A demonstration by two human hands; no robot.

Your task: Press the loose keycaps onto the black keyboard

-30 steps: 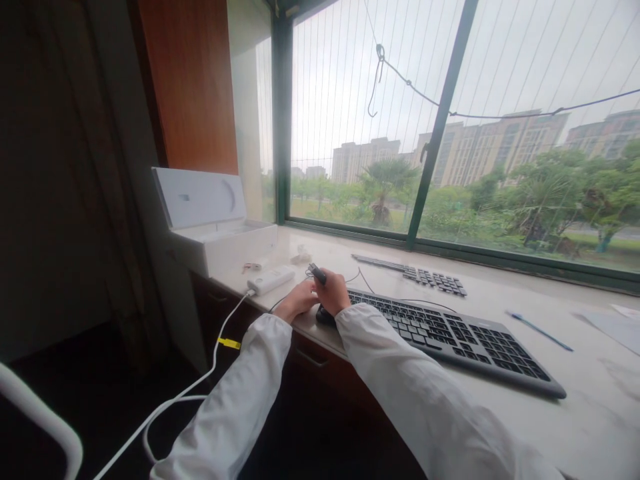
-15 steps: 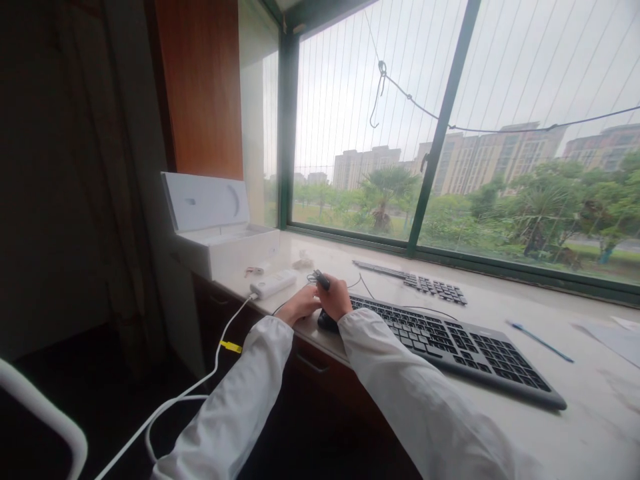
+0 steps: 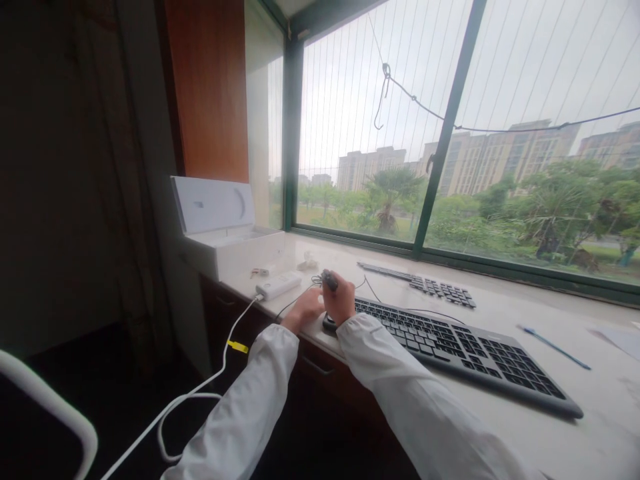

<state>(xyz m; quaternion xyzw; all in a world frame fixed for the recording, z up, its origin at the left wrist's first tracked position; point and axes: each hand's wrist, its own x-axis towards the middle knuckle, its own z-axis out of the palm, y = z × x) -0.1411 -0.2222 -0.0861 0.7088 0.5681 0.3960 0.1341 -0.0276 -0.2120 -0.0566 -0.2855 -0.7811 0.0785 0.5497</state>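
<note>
White open box [image 3: 225, 230] sits far left on the pale stone counter [image 3: 510, 310], then a white power strip [image 3: 279, 285]; left hand [image 3: 303, 309] rests loosely curled beside right hand [image 3: 341, 303], which clamps a small dark plug [image 3: 329, 280] above the black mouse [image 3: 330, 325]; grey keyboard [image 3: 465, 343] stretches rightward

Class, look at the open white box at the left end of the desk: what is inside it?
The white box has its lid raised, showing a pale inner face. The front wall hides its contents.
</note>
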